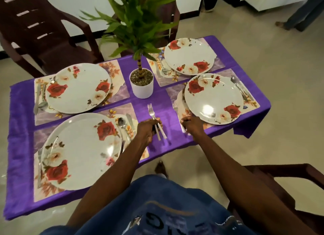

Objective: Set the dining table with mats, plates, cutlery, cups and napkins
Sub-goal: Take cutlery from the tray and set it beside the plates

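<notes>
Table (219, 55): purple cloth, four mats, four rose plates

Left hand (148, 127): mine, fingers curled round a bundle of forks (154, 119), tines pointing far, handles sticking out near; held over bare cloth between the two near mats

Right hand (192, 123): mine, fingers curled at the handle of a single fork (177, 112); that fork lies on the near-right mat (252, 101), just left of its plate; whether I grip it or only touch it I cannot tell

Near-right plate (213, 98): on its mat, spoon (235, 81) and a knife beside it on the right

Far-right plate (189, 56): on far-right mat (219, 63), spoon (164, 67) at its left edge, partly under the rim

Near-left plate (80, 150): on near-left mat (40, 136), spoon (122, 123) and knife (130, 120) to its right

Far-left plate (78, 88): on far-left mat (121, 92), knife (37, 98) and spoon (43, 102) along its left side

Plant (141, 41): white pot, middle of the table, between the two far mats

Chairs: one brown at far left (35, 29), one at near right (280, 191)

Floor: pale tiles; another person's legs at far right
</notes>
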